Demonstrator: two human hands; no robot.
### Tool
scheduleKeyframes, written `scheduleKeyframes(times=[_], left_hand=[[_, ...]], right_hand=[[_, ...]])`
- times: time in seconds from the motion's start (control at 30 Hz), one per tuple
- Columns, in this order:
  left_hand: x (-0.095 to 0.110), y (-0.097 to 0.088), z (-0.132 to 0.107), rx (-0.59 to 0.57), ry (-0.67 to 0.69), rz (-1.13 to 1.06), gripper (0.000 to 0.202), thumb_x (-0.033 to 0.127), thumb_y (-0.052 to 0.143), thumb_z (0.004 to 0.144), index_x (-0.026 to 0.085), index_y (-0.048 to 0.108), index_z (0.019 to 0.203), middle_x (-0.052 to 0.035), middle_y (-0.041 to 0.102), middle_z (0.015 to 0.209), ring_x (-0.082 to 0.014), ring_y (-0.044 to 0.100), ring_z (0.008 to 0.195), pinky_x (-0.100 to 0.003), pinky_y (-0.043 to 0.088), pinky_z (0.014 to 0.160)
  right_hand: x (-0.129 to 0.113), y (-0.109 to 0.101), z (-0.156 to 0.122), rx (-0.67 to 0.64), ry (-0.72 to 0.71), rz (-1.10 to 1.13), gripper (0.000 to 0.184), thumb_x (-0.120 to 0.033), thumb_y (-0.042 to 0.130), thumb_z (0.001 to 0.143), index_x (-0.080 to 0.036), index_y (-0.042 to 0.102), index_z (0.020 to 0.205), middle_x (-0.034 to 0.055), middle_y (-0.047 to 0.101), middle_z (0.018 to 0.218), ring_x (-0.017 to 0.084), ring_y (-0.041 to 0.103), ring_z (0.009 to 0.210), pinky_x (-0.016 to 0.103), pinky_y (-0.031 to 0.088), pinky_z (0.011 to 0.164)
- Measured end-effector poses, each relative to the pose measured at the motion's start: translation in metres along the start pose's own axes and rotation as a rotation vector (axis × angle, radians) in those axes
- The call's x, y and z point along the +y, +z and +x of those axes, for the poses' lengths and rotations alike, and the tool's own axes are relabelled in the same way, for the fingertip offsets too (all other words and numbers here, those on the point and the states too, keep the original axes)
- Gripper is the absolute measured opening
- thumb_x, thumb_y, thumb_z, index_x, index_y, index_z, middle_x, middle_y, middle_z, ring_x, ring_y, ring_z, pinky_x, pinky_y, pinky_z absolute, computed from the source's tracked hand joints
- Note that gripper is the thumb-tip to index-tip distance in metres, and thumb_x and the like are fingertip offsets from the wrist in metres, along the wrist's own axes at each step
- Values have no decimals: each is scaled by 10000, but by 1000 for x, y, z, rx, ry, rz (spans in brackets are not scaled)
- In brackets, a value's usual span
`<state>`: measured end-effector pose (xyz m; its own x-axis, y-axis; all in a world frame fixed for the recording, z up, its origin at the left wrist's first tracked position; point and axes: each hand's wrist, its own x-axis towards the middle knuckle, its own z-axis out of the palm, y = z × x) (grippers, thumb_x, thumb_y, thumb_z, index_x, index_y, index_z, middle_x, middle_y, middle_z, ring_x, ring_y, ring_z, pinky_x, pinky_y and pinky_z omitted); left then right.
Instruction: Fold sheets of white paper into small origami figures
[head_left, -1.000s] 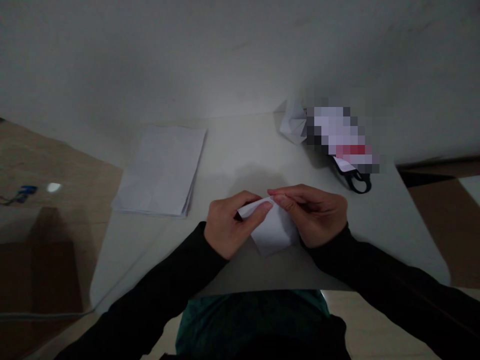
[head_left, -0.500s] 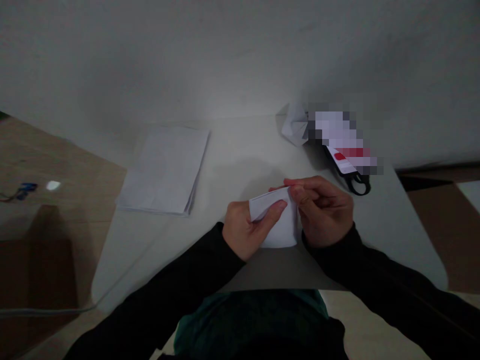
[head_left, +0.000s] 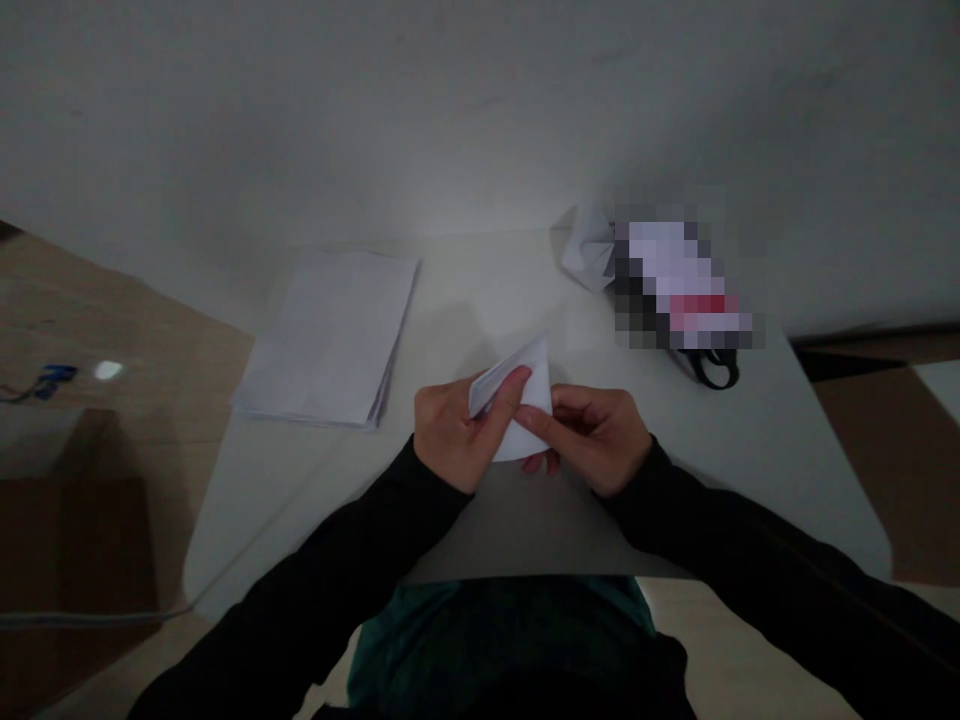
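A folded white sheet of paper [head_left: 536, 375] is held between both hands above the near part of the table, one corner pointing up and away. My left hand [head_left: 463, 430] is closed on its left side, the thumb pressed across the front face and the fingers behind. On the lower right edge, my right hand [head_left: 596, 435] pinches the paper, its thumb in front and some fingertips showing below the edge. The layers look slightly apart at the upper left.
A stack of white paper [head_left: 326, 340] lies at the table's left. Toward the back right sit a folded paper piece [head_left: 591, 250] and a blurred-out phone-like device with a black ring [head_left: 716, 368]. A wall [head_left: 480, 120] rises behind the white table [head_left: 262, 530].
Both hands have shifted left with the paper, which has turned so a corner points upward. My right hand has slid from its top edge down to the lower right side.
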<state>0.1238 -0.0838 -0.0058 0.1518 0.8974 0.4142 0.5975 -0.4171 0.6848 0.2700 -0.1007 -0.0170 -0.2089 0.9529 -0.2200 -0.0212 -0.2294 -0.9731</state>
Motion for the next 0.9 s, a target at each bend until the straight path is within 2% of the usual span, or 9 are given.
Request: scheduleKeyframes(times=[0.1,0.2,0.37,0.47,0.53,0.6,0.7,0.8,0.9], left_hand=[[-1,-2,1,-12,-3,38,433,316,549,852,153,471,458,50,416,407,-53,402,378,-206,311,420],[0,-3,2,14,-24,63,462,340,547,851,162,439,437,46,410,393,-57,399,371,-214,303,405],[2,-3,2,65,-73,60,464,346,552,847,161,446,435,41,421,386,-65,427,368,-221,296,392],[3,-4,1,45,-55,46,403,328,551,850,156,529,486,28,501,440,-72,464,402,-214,347,423],[3,-4,0,59,-44,43,341,318,552,850,157,592,552,21,549,487,-77,483,427,-212,379,450],[3,-4,0,101,-44,54,298,316,557,846,160,625,601,20,559,503,-81,491,440,-215,391,466],[3,-5,-1,162,-71,61,315,335,558,843,164,617,585,30,506,459,-79,461,416,-222,371,448],[2,-5,0,160,-142,46,395,385,553,837,166,549,509,39,435,403,-78,423,387,-226,322,401],[1,-6,1,78,-182,-22,447,406,561,826,162,477,461,38,419,394,-74,419,391,-215,299,387]], right_hand=[[-1,1,-1,-61,43,37,362,-487,602,772,-161,574,616,-2,618,457,108,556,346,196,439,316],[-4,3,-2,-87,33,127,331,-471,571,802,-175,559,654,4,642,492,138,609,391,217,500,347],[-3,8,-7,-45,-31,267,246,-433,550,830,-192,566,879,-11,657,571,177,679,524,262,572,435],[2,9,-8,-30,-36,233,275,-431,545,835,-192,554,970,-24,645,548,171,666,490,257,559,417],[5,10,-8,-52,-10,188,290,-443,576,812,-174,568,919,-27,634,525,155,630,416,232,517,357],[6,11,-7,-75,25,150,313,-462,588,796,-151,574,766,-24,611,492,135,588,352,203,456,297],[4,11,-7,-104,23,133,384,-480,529,830,-147,544,640,-15,595,476,127,578,344,196,430,292],[-1,4,-7,-162,-67,-7,394,-456,459,876,-150,571,654,-9,612,492,92,546,333,183,402,316],[-4,-8,-4,-149,-261,-367,446,-390,485,876,-155,549,504,-30,527,389,39,433,305,168,323,347]])
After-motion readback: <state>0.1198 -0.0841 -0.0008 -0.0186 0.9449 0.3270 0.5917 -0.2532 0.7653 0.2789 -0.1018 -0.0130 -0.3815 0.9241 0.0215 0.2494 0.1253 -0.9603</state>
